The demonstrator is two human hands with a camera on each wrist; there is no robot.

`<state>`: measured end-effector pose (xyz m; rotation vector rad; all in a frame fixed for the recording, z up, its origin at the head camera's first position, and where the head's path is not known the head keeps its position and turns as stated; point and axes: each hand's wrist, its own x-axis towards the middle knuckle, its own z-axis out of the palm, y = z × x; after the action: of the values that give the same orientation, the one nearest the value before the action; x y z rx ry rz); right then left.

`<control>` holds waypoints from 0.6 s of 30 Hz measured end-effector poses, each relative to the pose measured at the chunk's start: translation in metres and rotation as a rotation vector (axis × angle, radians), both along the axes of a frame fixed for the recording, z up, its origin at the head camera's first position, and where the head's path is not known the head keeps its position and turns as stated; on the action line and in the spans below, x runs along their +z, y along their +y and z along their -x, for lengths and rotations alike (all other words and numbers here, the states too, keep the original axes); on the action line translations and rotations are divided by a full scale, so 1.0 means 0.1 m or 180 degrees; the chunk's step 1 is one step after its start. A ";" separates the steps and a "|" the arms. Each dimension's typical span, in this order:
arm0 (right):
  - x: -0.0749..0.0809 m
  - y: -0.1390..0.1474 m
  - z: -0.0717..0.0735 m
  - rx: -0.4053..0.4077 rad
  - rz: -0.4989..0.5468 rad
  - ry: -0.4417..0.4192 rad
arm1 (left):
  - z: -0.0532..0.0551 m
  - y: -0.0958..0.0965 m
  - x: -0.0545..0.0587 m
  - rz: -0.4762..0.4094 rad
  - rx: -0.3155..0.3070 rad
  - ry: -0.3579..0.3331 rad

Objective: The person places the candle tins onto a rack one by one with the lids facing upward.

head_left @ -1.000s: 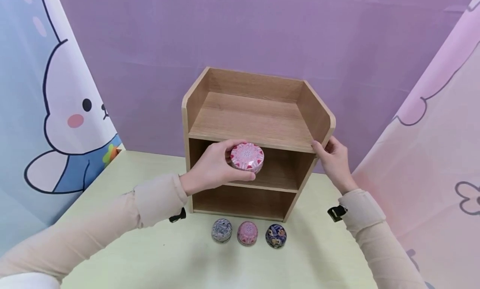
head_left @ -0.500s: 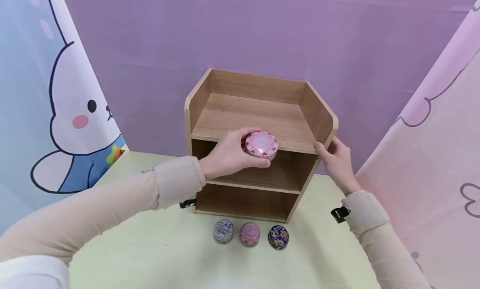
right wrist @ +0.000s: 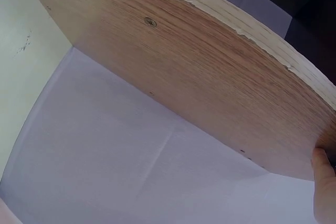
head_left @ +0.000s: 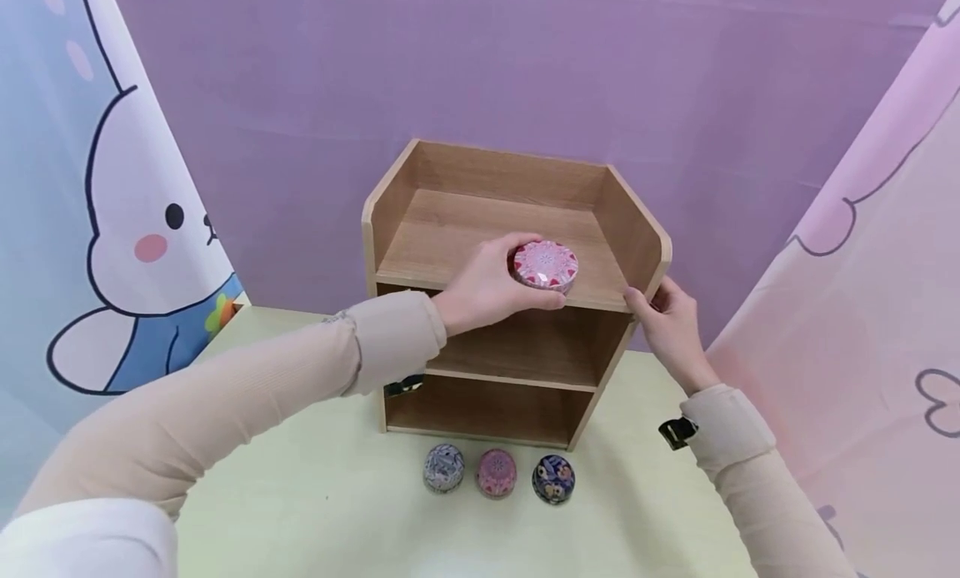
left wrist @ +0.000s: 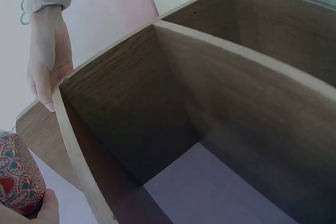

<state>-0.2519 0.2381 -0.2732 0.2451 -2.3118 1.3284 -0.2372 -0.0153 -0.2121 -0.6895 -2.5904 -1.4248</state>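
Observation:
A round pink patterned tin (head_left: 546,265) with red heart-like marks is held between the thumb and fingers of my left hand (head_left: 489,284). It is over the front right part of the top board of a small wooden shelf (head_left: 450,228); whether it touches the board, I cannot tell. In the left wrist view, the side of this tin (left wrist: 20,174) shows at the lower left. My right hand (head_left: 675,332) grips the front edge of the shelf's right side panel, thumb in front. Part of that hand (right wrist: 325,187) appears at the right wrist view's edge.
On the pale table (head_left: 300,495), in front of the shelf, stand a grey-blue tin (head_left: 443,468), another pink tin (head_left: 497,473) and a dark blue tin (head_left: 553,479). A purple cloth (head_left: 510,61) hangs behind, with printed cloths on both sides.
My left hand has carried the pink tin up and to the right, from before the middle compartment to above the top board's front edge. The right hand keeps its grip on the side panel.

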 end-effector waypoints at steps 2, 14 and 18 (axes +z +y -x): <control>0.00 0.00 0.00 0.0003 -0.0017 -0.0003 | 0.03 0.03 0.03 0.0047 0.0014 -0.0006; -0.04 0.00 0.00 -0.0046 -0.0064 0.0023 | 0.26 0.26 0.16 0.0030 -0.0173 -0.0369; -0.04 0.01 0.01 -0.0044 -0.0111 0.0071 | 0.33 0.34 0.20 -0.0003 -0.0134 -0.0437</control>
<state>-0.2529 0.2390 -0.2769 0.2533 -2.3155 1.2732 -0.2703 0.0187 -0.1923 -0.6726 -2.6922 -1.5375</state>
